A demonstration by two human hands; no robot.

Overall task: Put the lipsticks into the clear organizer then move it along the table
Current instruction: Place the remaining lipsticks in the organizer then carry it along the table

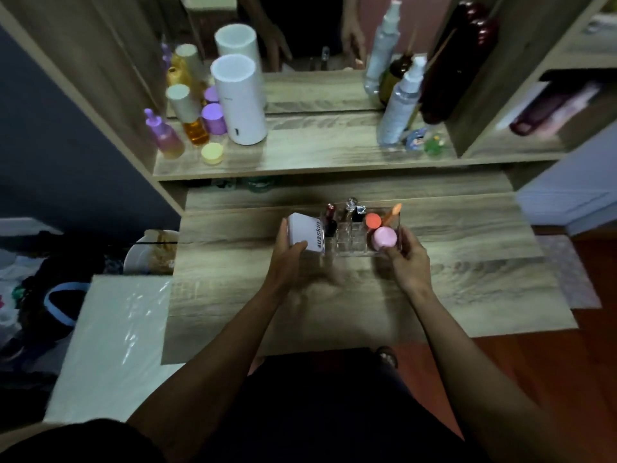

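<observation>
Two bare hands grip the clear organizer (347,243) from either end. At its nine o'clock end, the left hand (289,259) wraps the white box (305,236) that stands there, thumb on the near face. At three o'clock, the right hand (409,260) clasps the end wall, its thumb by the pink jar (384,238). Between them the compartments hold upright lipsticks (330,222), plus an orange-lidded jar (373,221) toward one o'clock. The organizer sits mid-width on the wooden table (467,269). Toward eleven o'clock, up on the shelf (317,155), stands a white cylinder (238,101) among bottles.
</observation>
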